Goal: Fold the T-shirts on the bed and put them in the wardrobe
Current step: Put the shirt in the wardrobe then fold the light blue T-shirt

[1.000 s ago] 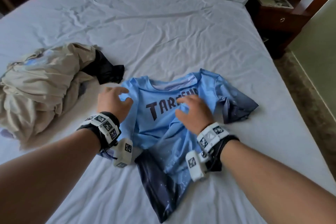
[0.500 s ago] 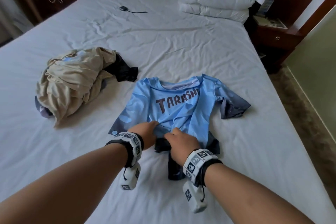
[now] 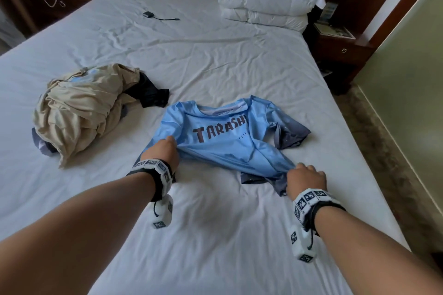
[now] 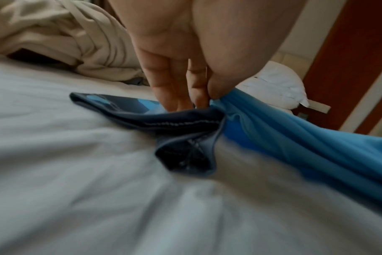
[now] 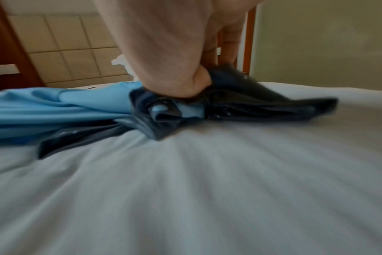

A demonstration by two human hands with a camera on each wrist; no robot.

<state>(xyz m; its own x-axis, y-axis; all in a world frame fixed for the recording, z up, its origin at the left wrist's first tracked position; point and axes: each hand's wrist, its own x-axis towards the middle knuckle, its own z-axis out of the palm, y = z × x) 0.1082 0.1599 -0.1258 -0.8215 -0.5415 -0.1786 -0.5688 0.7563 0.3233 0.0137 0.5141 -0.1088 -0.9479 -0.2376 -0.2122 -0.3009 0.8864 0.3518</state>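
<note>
Blue T-shirt (image 3: 223,141) hem: left hand (image 4: 181,72) pinches, right hand (image 5: 175,57) grips; stitching visible wrist-view only.

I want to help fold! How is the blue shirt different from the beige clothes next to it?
The blue shirt is spread out with letters showing; the beige clothes are a crumpled heap. Both hands hold the blue shirt; nothing holds the beige clothes. Both lie unfolded on the bed.

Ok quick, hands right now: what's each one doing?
Left hand: pinching the hem of the blue T-shirt.
Right hand: gripping the bunched hem at the shirt's other bottom corner.
</note>
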